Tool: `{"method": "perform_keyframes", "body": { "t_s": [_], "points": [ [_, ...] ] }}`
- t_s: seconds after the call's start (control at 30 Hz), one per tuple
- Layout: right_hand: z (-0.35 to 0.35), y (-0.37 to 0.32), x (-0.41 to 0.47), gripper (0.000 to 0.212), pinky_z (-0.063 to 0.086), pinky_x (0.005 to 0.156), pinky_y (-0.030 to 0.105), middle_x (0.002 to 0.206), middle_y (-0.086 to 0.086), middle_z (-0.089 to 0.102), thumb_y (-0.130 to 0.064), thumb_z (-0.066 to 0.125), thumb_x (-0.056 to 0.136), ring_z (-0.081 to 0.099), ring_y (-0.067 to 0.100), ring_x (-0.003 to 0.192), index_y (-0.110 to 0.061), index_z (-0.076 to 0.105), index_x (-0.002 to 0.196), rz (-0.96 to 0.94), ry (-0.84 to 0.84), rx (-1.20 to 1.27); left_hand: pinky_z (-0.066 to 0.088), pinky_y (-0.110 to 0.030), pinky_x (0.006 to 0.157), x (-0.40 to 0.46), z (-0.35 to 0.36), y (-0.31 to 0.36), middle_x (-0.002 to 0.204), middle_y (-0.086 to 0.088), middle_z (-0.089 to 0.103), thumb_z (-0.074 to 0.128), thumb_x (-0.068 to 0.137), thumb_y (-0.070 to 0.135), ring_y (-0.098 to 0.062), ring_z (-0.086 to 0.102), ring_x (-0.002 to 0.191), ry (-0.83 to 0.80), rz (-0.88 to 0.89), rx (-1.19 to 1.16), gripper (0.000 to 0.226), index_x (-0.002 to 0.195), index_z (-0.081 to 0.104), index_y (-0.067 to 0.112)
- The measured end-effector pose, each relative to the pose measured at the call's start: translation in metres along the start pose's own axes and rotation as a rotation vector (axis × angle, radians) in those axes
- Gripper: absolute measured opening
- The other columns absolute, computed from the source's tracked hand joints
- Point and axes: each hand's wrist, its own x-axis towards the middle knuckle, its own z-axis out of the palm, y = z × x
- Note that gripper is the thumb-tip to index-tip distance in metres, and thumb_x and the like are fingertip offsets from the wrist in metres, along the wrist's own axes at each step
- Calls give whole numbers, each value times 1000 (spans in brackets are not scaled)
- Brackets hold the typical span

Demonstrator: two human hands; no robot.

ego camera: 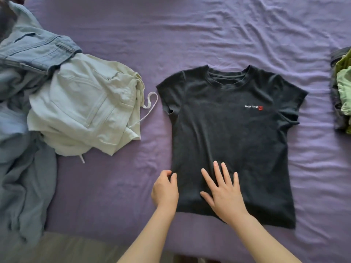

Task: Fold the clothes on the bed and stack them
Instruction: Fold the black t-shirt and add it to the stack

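- Nearest the hem of the black T-shirt [228, 133], the right hand [225, 194] lies flat, fingers spread, pressing the cloth and gripping nothing.
- Just beside it, the left hand [164, 188] pinches the shirt's side edge, fingers curled on the fabric.
- Good form, I'd say: keep that palm anchoring, then carry the pinched edge across in one straight line.
- Beyond the shirt's left sleeve waits the unfolded pile [81, 103]; past its right sleeve, a folded stack [341, 88] on the bed [190, 31].
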Motion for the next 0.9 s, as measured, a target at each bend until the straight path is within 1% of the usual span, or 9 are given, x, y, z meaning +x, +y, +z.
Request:
{"method": "perform_keyframes", "body": {
  "t_s": [0.13, 0.27, 0.33, 0.43, 0.5, 0.63, 0.73, 0.8, 0.9],
  "points": [
    [17, 7, -19, 66, 7, 116, 52, 158, 7, -18, -61, 15, 95, -16, 29, 145, -36, -27, 138, 45, -35, 16, 46, -37, 73, -17, -8, -17, 99, -4, 63, 36, 101, 39, -25, 56, 86, 26, -3, -188, 25, 103, 50, 19],
    [25, 8, -35, 64, 10, 115, 51, 159, 7, -15, -62, 13, 94, -15, 29, 146, -38, -26, 139, 57, -52, 25, 49, -38, 82, -23, -14, -32, 102, 2, 63, 55, 88, 56, -19, 58, 94, -102, 60, -205, 41, 112, 49, 24],
    [32, 6, -41, 62, 8, 114, 54, 158, 6, -18, -65, 5, 90, -18, 30, 145, -40, -29, 137, 24, -62, -17, 51, -32, 87, -29, -13, -43, 107, 9, 61, 70, 82, 43, -11, 60, 99, -206, 128, -231, 53, 126, 45, 28],
    [44, 1, -48, 67, 0, 112, 58, 158, 5, -19, -67, -10, 82, -21, 32, 143, -42, -20, 144, -34, -103, -75, 50, -12, 67, -36, -17, -59, 94, 12, 63, 70, 86, 28, 4, 60, 84, -192, 153, -342, 45, 124, 48, 27],
    [48, 1, -52, 72, -3, 112, 58, 157, 4, -20, -68, -18, 79, -22, 33, 143, -42, -14, 146, -53, -122, -105, 56, -32, 72, -36, -20, -67, 92, -1, 65, 67, 88, 31, -16, 64, 84, -126, 102, -343, 38, 122, 53, 21],
    [38, 17, -56, 58, 4, 115, 51, 160, -2, 4, -58, 10, 95, -7, 25, 147, -37, 16, 149, -17, -80, -14, 48, -34, 77, -30, -20, -71, 105, -2, 63, 56, 93, 42, -27, 60, 100, -61, 47, 89, 35, 122, 51, 22],
    [25, 40, -65, 39, 23, 110, 57, 148, 13, 39, -32, 51, 96, 22, 35, 143, -18, 56, 132, 180, 237, 156, 39, -36, 94, -33, -11, -62, 129, -2, 52, 58, 92, 32, -24, 48, 118, 38, 190, 443, 47, 136, 42, 23],
    [23, 62, -70, 42, 28, 107, 59, 145, 23, 39, -19, 62, 90, 28, 41, 138, -10, 56, 131, 387, 404, 254, 34, -38, 101, -38, 0, -48, 135, -6, 45, 58, 91, 21, -26, 41, 125, 98, 391, 466, 51, 139, 42, 19],
    [22, 92, -73, 63, 24, 110, 50, 154, 24, 18, -25, 54, 94, 22, 40, 140, -11, 26, 149, 663, 297, 413, 38, -42, 101, -51, 29, -17, 139, -14, 47, 55, 89, 6, -31, 42, 129, 14, 728, 448, 46, 134, 52, 12]
  ]
}}
